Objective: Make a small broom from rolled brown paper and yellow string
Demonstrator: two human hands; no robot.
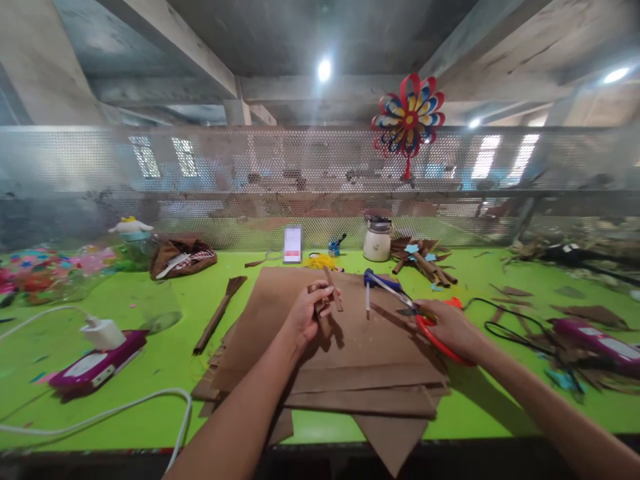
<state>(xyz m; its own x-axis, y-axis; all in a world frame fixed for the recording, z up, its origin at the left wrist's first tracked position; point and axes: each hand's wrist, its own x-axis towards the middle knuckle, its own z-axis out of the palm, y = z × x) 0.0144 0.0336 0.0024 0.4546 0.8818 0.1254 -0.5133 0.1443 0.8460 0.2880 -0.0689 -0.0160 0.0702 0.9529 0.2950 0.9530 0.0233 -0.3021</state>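
My left hand (311,310) is closed around a narrow brown paper strip (331,283), held over a stack of brown paper sheets (280,293). A ring shows on one of its fingers. In my right hand (453,328) are scissors with red handles (435,339), at the right side of the stack. Their blades point to the upper left, towards a blue tool (383,281) lying at the stack's far right edge. A thin white stick (367,303) lies close to that tool. Part of the scissors is hidden by my fingers.
A rolled brown paper piece (220,315) lies left of the stack. Behind stand a phone (293,244), a white jar (377,240) and paper rolls (430,263). A purple power bank (97,367) with a white cable lies left; a black cable (520,333) lies right.
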